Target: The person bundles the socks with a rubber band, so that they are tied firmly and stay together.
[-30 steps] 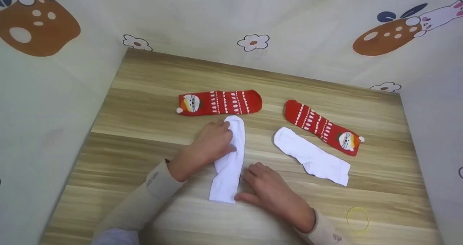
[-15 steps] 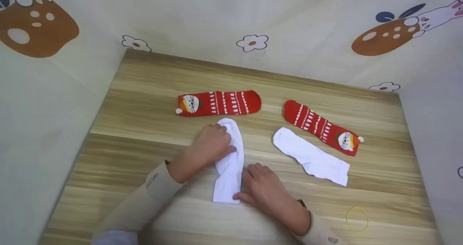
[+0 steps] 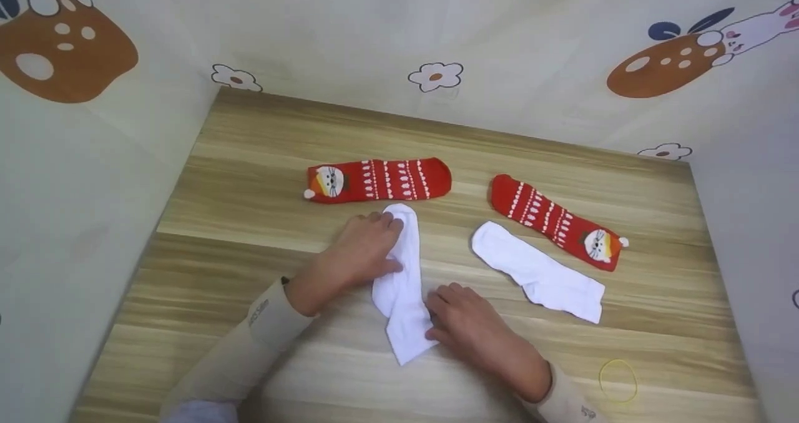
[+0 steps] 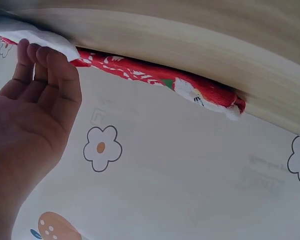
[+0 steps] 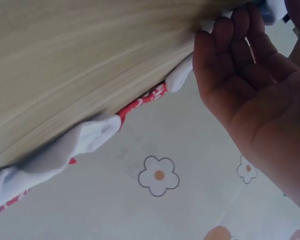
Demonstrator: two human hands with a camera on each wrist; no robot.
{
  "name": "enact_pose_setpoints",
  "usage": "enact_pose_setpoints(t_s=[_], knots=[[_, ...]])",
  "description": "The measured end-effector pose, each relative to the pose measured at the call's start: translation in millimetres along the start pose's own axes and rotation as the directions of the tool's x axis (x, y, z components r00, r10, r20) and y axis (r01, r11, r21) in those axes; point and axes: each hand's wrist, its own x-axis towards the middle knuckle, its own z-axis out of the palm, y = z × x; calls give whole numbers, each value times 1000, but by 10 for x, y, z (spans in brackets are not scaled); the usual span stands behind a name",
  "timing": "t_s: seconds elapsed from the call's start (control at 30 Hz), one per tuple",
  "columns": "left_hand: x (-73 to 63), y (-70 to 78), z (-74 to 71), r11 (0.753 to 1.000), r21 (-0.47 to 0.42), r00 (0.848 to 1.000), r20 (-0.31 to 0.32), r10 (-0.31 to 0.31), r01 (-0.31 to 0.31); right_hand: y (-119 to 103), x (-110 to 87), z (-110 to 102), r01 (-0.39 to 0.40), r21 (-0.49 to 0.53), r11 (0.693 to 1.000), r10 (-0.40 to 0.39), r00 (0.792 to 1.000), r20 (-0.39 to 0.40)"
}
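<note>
A white sock [image 3: 406,298] lies lengthwise under my hands, its toe at the far end and its cuff slanting toward the near right. My left hand [image 3: 364,248] rests on the sock's toe and foot part, thumb on the fabric; in the left wrist view its loosely bent fingers [image 4: 57,60] touch the white cloth. My right hand [image 3: 477,329] touches the right edge near the cuff, with the thumb at the cuff and relaxed fingers [image 5: 222,42] on the table side. A second white sock [image 3: 537,273] lies flat to the right of my hands.
A red patterned sock [image 3: 393,179] lies crosswise beyond the worked sock. Another red sock [image 3: 549,220] lies slanted at the right, behind the second white one. A thin yellow ring [image 3: 618,380] is at the near right. Printed cloth walls [image 3: 337,36] border the wooden tabletop [image 3: 249,130].
The sock's cuff end has swung to the right and now slants. My right hand has shifted slightly right. My left hand stays over the toe part.
</note>
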Motion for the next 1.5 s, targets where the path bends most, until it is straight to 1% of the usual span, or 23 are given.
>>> enact_pose_setpoints(t_s=[0.13, 0.23, 0.33, 0.47, 0.57, 0.67, 0.77, 0.93, 1.07, 1.17, 1.3, 1.5], knots=[[-4, -24, 11, 1000, -25, 1000, -11, 3, -3, 53, -24, -31, -37, 68, 997, 33, 998, 53], [-7, -35, 14, 999, -50, 1000, -22, 8, -9, 90, -44, -36, -56, 105, 993, 50, 997, 64], [-11, -39, 10, 997, -77, 1000, -23, 17, -18, 121, -58, -39, -69, 126, 990, 62, 996, 58], [-18, -42, -3, 996, -85, 999, -19, 28, -29, 155, -73, -45, -58, 129, 990, 56, 998, 19], [-32, -45, -8, 996, -82, 1000, -12, 26, -27, 178, -88, -55, -53, 122, 991, 53, 999, 5], [-44, -46, -13, 995, -94, 1000, -9, 19, -20, 202, -106, -76, -79, 123, 989, 77, 997, 22], [-50, -48, -16, 994, -105, 1000, -3, 11, -12, 231, -121, -106, -125, 129, 984, 121, 992, 43], [-55, -48, -13, 993, -115, 1000, 18, 1, 1, 291, -143, -145, -211, 142, 967, 201, 976, 83], [-55, -34, -19, 993, -122, 999, 45, 0, 5, 342, -158, -156, -255, 154, 955, 240, 965, 106], [-53, -27, -26, 991, -131, 998, 66, 3, 6, 371, -171, -161, -276, 168, 946, 260, 959, 108], [-48, -33, -26, 990, -140, 997, 73, 21, -11, 394, -189, -168, -295, 181, 938, 280, 954, 104], [-55, -55, -31, 989, -142, 996, 73, 51, -40, 428, -230, -179, -281, 137, 950, 276, 960, 56]])
